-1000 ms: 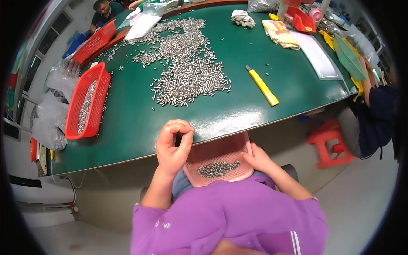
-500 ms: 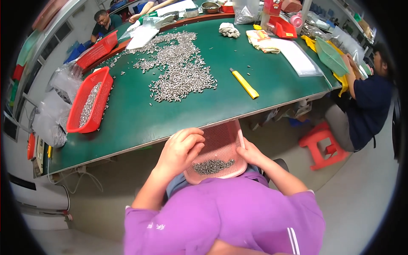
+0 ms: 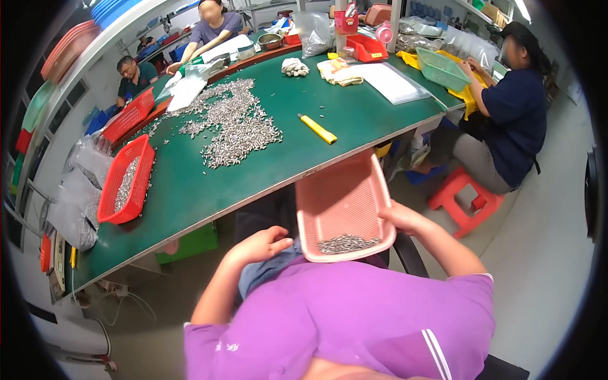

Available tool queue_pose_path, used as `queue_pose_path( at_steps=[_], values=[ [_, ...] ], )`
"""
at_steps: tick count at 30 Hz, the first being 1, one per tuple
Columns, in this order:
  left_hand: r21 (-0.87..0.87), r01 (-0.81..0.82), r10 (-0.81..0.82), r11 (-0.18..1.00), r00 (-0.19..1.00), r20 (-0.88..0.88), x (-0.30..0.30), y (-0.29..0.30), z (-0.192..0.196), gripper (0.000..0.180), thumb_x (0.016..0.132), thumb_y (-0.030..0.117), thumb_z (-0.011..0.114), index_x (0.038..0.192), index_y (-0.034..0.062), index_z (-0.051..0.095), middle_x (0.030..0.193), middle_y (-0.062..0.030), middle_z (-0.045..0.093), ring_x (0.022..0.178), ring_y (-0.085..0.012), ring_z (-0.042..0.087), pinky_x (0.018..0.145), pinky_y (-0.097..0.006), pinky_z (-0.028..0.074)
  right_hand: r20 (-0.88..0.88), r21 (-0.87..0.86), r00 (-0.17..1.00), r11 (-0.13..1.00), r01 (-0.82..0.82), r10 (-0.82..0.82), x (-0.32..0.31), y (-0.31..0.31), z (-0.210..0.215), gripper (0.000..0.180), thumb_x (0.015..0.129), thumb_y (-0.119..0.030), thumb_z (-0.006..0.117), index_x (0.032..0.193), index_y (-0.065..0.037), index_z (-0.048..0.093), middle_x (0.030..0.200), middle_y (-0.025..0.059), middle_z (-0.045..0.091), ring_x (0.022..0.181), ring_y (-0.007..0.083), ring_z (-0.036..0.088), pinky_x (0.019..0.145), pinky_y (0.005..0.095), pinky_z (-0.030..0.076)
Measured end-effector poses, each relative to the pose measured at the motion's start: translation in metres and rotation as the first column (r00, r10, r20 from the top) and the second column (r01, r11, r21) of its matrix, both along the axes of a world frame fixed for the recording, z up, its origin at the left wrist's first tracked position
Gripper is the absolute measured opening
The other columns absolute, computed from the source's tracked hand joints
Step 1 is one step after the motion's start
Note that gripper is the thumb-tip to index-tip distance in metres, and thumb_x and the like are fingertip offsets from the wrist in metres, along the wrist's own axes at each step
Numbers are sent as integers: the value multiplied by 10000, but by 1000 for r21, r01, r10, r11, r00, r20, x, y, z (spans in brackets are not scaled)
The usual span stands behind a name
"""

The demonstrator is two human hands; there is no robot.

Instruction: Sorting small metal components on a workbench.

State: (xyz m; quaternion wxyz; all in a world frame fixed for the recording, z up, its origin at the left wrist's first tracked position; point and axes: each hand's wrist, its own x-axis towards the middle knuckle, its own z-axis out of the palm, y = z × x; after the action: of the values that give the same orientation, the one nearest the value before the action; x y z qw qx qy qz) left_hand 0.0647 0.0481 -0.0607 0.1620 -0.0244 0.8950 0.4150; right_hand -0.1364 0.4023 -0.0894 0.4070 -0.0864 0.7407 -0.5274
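A pink plastic basket (image 3: 342, 196) rests tilted on my lap, its far end under the table edge. Small metal pins (image 3: 347, 244) lie pooled at its near end. My right hand (image 3: 403, 217) grips the basket's right rim. Just left of the basket, my left hand (image 3: 261, 246) hangs with loosely bent fingers, thumb and forefinger apart, and nothing visible in it. On the green table (image 3: 215, 187) a wide heap of similar metal pins (image 3: 237, 130) is spread. A yellow utility knife (image 3: 318, 129) lies right of the heap.
A red basket (image 3: 119, 206) holding pins stands at the table's left, beside clear plastic bags (image 3: 71, 212). White gloves (image 3: 294, 67), a folded cloth (image 3: 340, 73) and white sheets (image 3: 391, 82) lie farther back. A co-worker (image 3: 506, 120) sits at right near a red stool (image 3: 467, 199); others work beyond.
The basket has moved right along with my right hand. My left hand has come off from over the basket and dropped to its left. The view has shifted, showing more of the room.
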Motion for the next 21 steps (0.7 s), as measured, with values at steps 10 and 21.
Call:
queue_pose_path(
  at_steps=[10, 21],
  values=[
    [372, 181, -248, 910, 959, 140, -51, 73, -8, 521, 1100, 319, 491, 1478, -36, 435, 1359, -132, 626, 1180, -189, 626, 1013, -339, 495, -37, 205, 987, 965, 163, -159, -11, 131, 89, 455, 907, -158, 600, 1304, 66, 613, 1149, 206, 726, 962, 253, 742, 870, 390, 604],
    [543, 169, -272, 822, 956, 113, -62, 83, 10, 529, 1067, 303, 569, 1466, -28, 466, 1382, -134, 625, 1216, -198, 615, 1042, -333, 473, -132, -230, 959, 949, 216, -251, -27, 258, 123, 598, 957, -199, 656, 1466, 58, 474, 1366, 175, 630, 1199, 242, 647, 1033, 356, 518]
  ],
)
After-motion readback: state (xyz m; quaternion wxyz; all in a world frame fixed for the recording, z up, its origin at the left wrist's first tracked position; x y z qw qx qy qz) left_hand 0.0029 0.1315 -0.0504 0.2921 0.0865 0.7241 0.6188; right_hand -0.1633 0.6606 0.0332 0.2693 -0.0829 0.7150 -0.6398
